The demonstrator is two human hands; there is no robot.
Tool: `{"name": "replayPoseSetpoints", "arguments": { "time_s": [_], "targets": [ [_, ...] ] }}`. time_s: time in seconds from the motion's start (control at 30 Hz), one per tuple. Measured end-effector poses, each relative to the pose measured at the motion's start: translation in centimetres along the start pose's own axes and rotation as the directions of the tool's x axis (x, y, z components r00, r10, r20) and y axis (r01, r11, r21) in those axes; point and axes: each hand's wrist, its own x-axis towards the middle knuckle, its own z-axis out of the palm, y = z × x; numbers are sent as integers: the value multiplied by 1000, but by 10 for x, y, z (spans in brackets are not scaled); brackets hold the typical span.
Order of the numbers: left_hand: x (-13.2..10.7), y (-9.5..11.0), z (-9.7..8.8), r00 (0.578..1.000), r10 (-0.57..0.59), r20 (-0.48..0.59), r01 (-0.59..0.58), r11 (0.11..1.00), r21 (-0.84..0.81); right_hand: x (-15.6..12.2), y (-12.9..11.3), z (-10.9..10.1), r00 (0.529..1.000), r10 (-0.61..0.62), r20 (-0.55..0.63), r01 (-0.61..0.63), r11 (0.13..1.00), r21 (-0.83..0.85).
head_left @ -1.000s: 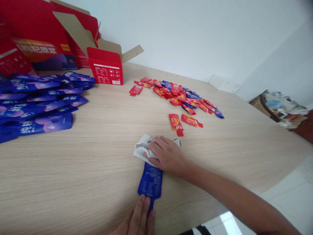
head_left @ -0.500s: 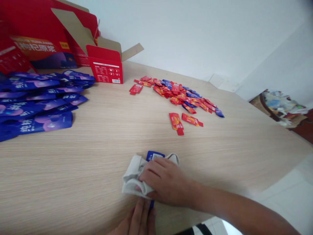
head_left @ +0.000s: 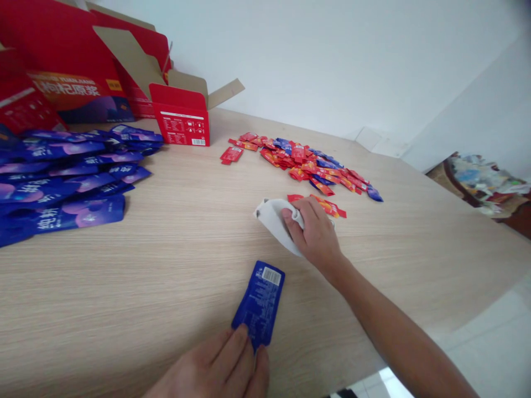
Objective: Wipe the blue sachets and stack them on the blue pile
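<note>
A blue pouch (head_left: 262,296) lies on the table with its barcode side up. My left hand (head_left: 224,362) grips its near end between thumb and fingers. My right hand (head_left: 317,235) is closed on a whitish cloth (head_left: 279,221), farther out and to the right of the pouch. The cloth sits close to two red sachets, and partly covers them along with the hand; one red sachet (head_left: 335,209) shows just beyond my knuckles.
Overlapping blue pouches (head_left: 83,213) lie in a stack at left. Behind them stand red cartons (head_left: 74,50), and an open small red box (head_left: 185,124). Torn red and blue sachets (head_left: 307,157) form a pile near the wall. White boxes (head_left: 379,142) sit in the far corner.
My right hand has lifted the cloth off the blue pouch and moved it away, up and right. The pouch's back now shows, its near end still in my left hand.
</note>
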Motion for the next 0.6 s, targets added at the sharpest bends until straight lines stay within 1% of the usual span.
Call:
{"name": "replayPoseSetpoints", "arguments": {
  "time_s": [0.07, 0.13, 0.2, 0.27, 0.37, 0.47, 0.53, 0.6],
  "targets": [
    [15, -10, -6, 998, -59, 31, 61, 997, -55, -3, 3, -3, 999, 38, -15, -38, 999, 25],
    [25, -18, -11, 991, -51, 124, 58, 997, -49, -7, 10, -3, 998, 64, -8, -64, 997, 37],
    [28, -25, -14, 975, -16, 220, 25, 999, -39, -10, 18, -2, 996, 90, -4, -90, 995, 47],
    [26, -29, -14, 961, -34, 274, 54, 996, -64, -12, 26, -1, 993, 117, -11, -116, 991, 62],
    [24, -34, -10, 947, -130, 293, 176, 974, -139, -12, 31, -2, 989, 143, -25, -141, 987, 82],
    [29, -38, -5, 943, -209, 260, 258, 950, -174, -11, 31, -4, 988, 152, -11, -150, 984, 97],
    [34, -42, -3, 947, -214, 238, 255, 955, -154, -11, 29, -6, 989, 146, 11, -147, 983, 106],
    [39, -45, -3, 954, -186, 234, 221, 966, -132, -11, 29, -6, 991, 135, 22, -137, 984, 113]
  ]
}}
